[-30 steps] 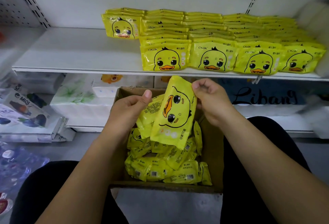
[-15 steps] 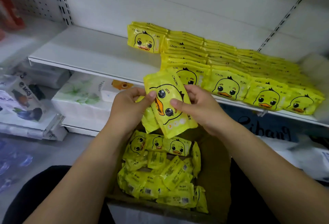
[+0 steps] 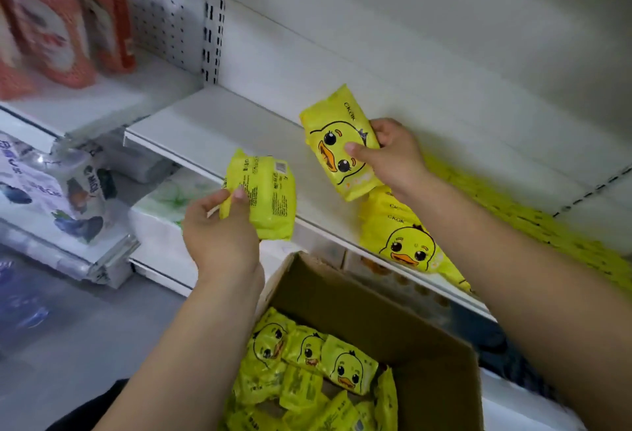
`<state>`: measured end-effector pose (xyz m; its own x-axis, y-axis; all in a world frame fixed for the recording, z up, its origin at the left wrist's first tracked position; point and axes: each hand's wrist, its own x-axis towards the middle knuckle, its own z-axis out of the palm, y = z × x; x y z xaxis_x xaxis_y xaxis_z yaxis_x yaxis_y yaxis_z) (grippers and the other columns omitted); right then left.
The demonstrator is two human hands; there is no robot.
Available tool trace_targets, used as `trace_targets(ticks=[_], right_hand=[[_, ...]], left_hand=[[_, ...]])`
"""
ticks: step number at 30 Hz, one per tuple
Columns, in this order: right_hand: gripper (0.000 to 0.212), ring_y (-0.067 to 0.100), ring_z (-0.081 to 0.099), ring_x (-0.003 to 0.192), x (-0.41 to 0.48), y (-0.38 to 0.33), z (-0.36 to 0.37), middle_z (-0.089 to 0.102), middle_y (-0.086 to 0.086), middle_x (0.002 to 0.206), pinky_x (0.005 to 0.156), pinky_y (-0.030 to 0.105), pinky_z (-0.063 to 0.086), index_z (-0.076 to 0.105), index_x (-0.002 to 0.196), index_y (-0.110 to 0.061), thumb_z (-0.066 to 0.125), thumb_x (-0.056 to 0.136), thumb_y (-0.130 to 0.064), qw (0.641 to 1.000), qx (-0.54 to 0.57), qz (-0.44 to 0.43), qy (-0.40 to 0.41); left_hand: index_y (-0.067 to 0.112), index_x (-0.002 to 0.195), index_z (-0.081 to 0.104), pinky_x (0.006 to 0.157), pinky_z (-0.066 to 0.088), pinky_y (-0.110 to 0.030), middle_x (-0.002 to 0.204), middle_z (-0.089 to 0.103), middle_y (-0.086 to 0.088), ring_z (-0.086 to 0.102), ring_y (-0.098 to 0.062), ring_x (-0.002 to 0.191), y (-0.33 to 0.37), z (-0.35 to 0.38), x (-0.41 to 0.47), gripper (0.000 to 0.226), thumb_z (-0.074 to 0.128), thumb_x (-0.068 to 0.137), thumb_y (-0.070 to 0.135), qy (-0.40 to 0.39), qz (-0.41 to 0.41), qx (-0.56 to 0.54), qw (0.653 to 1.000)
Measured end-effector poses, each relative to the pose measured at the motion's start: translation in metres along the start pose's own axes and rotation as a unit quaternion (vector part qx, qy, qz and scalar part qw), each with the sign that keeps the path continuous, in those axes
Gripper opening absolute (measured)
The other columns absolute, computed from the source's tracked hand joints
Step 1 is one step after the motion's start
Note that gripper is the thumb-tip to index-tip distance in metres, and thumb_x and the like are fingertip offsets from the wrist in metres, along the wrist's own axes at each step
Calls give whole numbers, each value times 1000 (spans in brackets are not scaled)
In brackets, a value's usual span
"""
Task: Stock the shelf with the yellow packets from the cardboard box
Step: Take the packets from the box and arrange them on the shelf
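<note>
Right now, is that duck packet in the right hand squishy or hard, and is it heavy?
Probably squishy: the duck packet looks puffy with crinkled ends. Likely light, since the right hand alone holds it up. Its glossy wrap may be a bit slippery.

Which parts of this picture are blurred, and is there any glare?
Head view: the red packs upper left and the stocked packets far right are smeared; the left hand gripping the barcode packet and the right hand gripping the duck packet are fairly sharp; light is soft, no strong glare; the shelf runs tilted across the frame.
</note>
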<state>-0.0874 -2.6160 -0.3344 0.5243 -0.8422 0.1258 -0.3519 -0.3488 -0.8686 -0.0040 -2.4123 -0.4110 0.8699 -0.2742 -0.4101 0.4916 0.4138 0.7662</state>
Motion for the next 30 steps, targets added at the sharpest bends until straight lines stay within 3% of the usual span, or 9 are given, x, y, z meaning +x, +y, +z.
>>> trace_targets(ticks=[5,10,19,21,25,28,30], right_hand=[[42,18,69,101,82,14,26,71,-3,108,92,36,54,64,108,-19,87,73,-18,982,-184,-44,10],[51,24,58,115,119,43,37,64,5,123,84,22,37,64,122,-14,85,76,-18,923,-367,-97,-68],[55,29,56,115,132,71,19,56,7,121,90,43,50,60,118,-15,88,72,-28,885,-455,-100,-30],[57,26,54,118,128,68,20,55,5,123,91,43,49,58,119,-16,88,72,-31,888,-445,-116,-11],[45,17,56,111,98,52,21,57,2,121,91,34,48,60,115,-16,82,80,-34,933,-332,-136,37],[25,-1,58,89,51,34,13,65,-1,110,77,12,45,63,106,-16,74,89,-30,962,-217,-156,51],[16,-10,56,82,12,24,2,67,-8,103,68,5,41,63,105,-19,70,92,-26,974,-164,-151,34]], left_hand=[[22,93,57,85,61,-56,99,72,-8,75,-28,94,-4,9,14,14,69,98,14,38,-43,-51,997],[24,93,59,85,62,-54,96,73,-8,76,-29,94,-9,14,23,14,71,97,18,59,-48,-52,996],[24,97,61,88,62,-50,104,73,-6,75,-26,94,-14,20,27,12,72,96,19,66,-51,-30,996],[23,97,61,88,61,-51,104,74,-6,75,-26,96,-15,21,26,12,72,96,18,51,-53,-26,997],[21,100,61,92,60,-52,105,75,-3,75,-24,98,-11,26,18,12,70,97,14,-1,-33,-18,999],[18,103,61,95,58,-54,103,76,0,75,-23,99,-9,27,9,11,69,98,13,-68,-14,6,998],[19,103,64,98,56,-53,105,77,2,75,-22,100,-11,28,2,11,71,96,15,-128,7,50,990]])
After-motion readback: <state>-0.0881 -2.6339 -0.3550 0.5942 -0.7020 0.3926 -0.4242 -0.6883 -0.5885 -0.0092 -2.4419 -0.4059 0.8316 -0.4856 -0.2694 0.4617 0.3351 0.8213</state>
